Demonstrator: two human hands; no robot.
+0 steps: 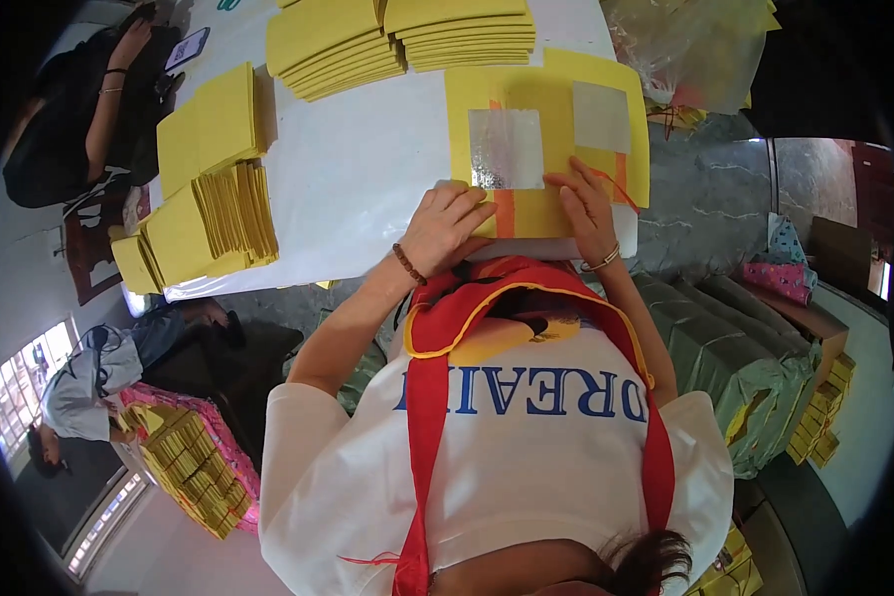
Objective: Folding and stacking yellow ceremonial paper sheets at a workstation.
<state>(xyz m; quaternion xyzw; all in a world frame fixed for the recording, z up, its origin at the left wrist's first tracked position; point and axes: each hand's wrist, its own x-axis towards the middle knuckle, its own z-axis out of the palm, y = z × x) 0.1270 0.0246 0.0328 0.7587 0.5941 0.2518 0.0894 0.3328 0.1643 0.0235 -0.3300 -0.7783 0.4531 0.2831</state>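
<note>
At the front edge of the table lies a yellow paper sheet (459,129) with a silver square (507,149) and an orange strip (504,214) on it. My left hand (447,226) is closed on the sheet's near left edge, fingers bent on top and thumb low by the edge. Fairly straight fingers of my right hand (588,211) rest on the paper by the silver square's right corner. Beside it, partly under my right hand, lies a second yellow sheet (634,109) with a pale square (600,117) and an orange strip.
Stacks of folded yellow paper (333,50) stand at the far side, more stacks (209,129) at the left. A phone (187,50) lies by a co-worker's arm (99,129). A clear plastic bag (680,50) is at far right. Green wrapped bundles (735,358) stand on the right floor.
</note>
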